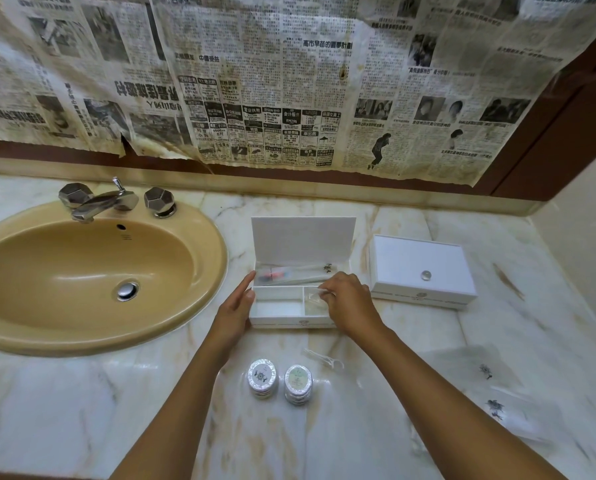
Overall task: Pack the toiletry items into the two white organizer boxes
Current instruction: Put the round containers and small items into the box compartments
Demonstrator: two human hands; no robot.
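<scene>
An open white organizer box (291, 321) stands on the marble counter, its lid (302, 239) raised. A clear-wrapped toothbrush kit (289, 274) lies in its long back compartment. My left hand (237, 305) rests with straight fingers against the box's left side. My right hand (346, 299) pinches a small clear packet (313, 294) over the front right compartment. The front left compartment holds nothing. A second white box (422, 270) sits to the right, lid closed. Two round wrapped soaps (262, 376) (298, 383) and a packet with floss picks (325, 359) lie in front.
A tan sink basin (88, 275) with a chrome faucet (97, 201) fills the left of the counter. Clear printed packets (493, 393) lie at the right front. Newspaper covers the wall (289, 81) behind. A side wall closes off the far right.
</scene>
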